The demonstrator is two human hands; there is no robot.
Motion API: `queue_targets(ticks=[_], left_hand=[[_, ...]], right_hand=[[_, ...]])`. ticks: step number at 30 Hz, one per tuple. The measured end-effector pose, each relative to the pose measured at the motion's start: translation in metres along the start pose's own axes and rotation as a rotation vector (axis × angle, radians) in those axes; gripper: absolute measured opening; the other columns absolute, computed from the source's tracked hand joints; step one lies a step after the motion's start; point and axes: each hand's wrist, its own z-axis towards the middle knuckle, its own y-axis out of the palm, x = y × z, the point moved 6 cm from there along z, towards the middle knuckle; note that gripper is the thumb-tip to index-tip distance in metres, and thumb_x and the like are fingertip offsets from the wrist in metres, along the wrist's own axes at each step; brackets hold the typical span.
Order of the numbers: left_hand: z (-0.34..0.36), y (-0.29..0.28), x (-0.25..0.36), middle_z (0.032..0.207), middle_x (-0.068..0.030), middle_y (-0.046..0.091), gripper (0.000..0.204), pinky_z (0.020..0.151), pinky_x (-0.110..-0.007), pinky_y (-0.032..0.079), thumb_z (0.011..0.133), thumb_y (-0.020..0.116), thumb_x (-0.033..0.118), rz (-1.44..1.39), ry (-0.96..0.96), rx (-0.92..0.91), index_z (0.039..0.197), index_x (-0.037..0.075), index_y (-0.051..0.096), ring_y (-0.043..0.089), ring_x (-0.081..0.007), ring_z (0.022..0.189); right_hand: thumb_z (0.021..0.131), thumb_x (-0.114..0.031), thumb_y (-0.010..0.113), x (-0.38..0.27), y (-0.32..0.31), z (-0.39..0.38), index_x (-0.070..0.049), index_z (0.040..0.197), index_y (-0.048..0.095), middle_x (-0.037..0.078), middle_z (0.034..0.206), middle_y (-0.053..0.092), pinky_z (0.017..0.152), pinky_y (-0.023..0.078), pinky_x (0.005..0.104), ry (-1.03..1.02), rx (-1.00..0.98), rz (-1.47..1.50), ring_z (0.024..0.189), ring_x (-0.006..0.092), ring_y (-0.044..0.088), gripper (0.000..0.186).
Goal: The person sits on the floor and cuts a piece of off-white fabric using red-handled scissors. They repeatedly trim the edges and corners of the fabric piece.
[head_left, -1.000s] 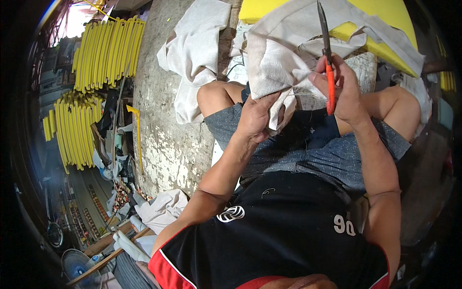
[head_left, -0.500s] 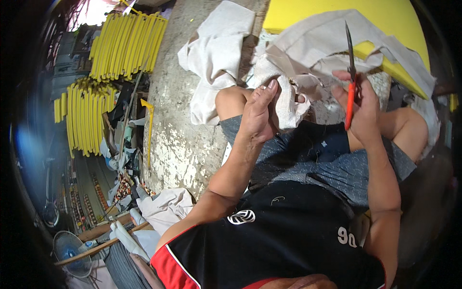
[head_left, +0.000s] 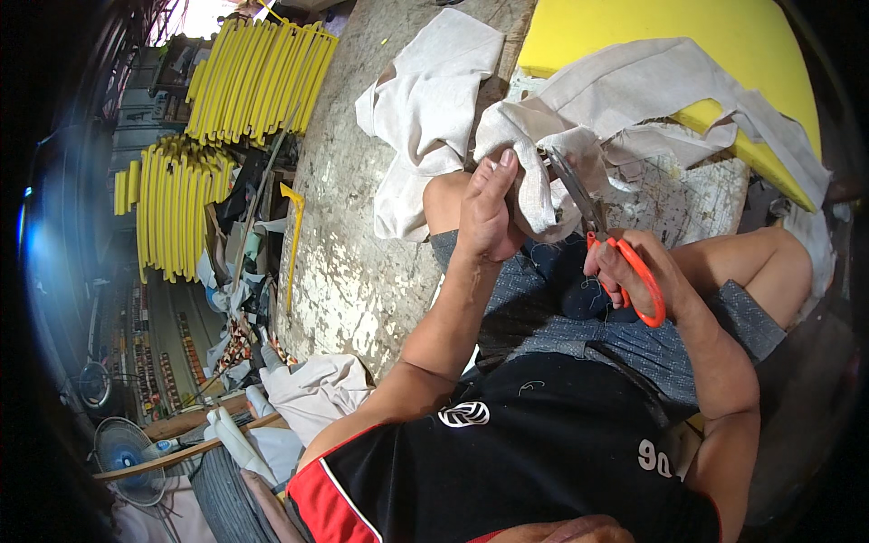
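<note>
My left hand (head_left: 489, 213) grips a bunched piece of off-white fabric (head_left: 539, 195) above my lap, thumb upward. My right hand (head_left: 638, 276) holds long dark-bladed scissors with orange handles (head_left: 650, 303), the blades angled up and left onto the fabric just right of my left thumb; whether they are cutting cannot be seen. Loose strips of the same cloth (head_left: 683, 77) lie over a yellow foam pad (head_left: 661, 27) at the upper right, and another off-white cloth (head_left: 430, 100) lies left of my hands. Some loose threads hang below the held fabric.
I sit cross-legged on a worn, paint-flaked platform (head_left: 335, 281). At left are stacks of yellow padded strips (head_left: 253, 86), a yellow frame-like tool (head_left: 294, 235), scraps, a fan (head_left: 122, 457) and wooden slats (head_left: 199, 443). More cloth (head_left: 317, 398) lies by my left elbow.
The scissors have swung from upright, held apart at the right, down-left to the fabric, and my right hand is lower. My left hand has raised and turned the bunched cloth.
</note>
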Motion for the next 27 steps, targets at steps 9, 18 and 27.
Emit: queue_targets(ticks=[9,18,27], left_hand=[[-0.006,-0.006,0.004,0.108,-0.0119,0.066,0.034,0.083,-0.032,0.055,0.103,0.046,0.024,0.137,0.101,-0.017,0.124,-0.002,0.051,0.066,-0.0181,0.096],[-0.003,-0.007,-0.003,0.105,-0.0082,0.064,0.030,0.076,-0.028,0.054,0.104,0.044,0.021,0.096,0.104,0.019,0.126,0.001,0.050,0.064,-0.0140,0.089],[-0.007,0.002,0.009,0.102,-0.0116,0.064,0.028,0.078,-0.031,0.052,0.100,0.052,0.018,0.099,0.181,0.117,0.119,-0.003,0.056,0.064,-0.0186,0.087]], right_hand=[[0.097,-0.053,0.051,0.000,0.003,0.001,0.002,0.082,0.058,0.002,0.055,0.048,0.045,0.044,0.0242,0.042,0.003,-0.029,0.048,0.0088,0.050,0.058],[0.089,-0.062,0.058,0.004,0.001,0.000,-0.001,0.081,0.060,-0.002,0.058,0.050,0.045,0.043,0.0223,0.058,0.019,0.002,0.049,0.0067,0.050,0.062],[0.087,-0.064,0.060,0.008,-0.002,0.001,-0.001,0.079,0.061,-0.002,0.057,0.051,0.044,0.043,0.0225,0.055,0.040,-0.036,0.047,0.0069,0.051,0.063]])
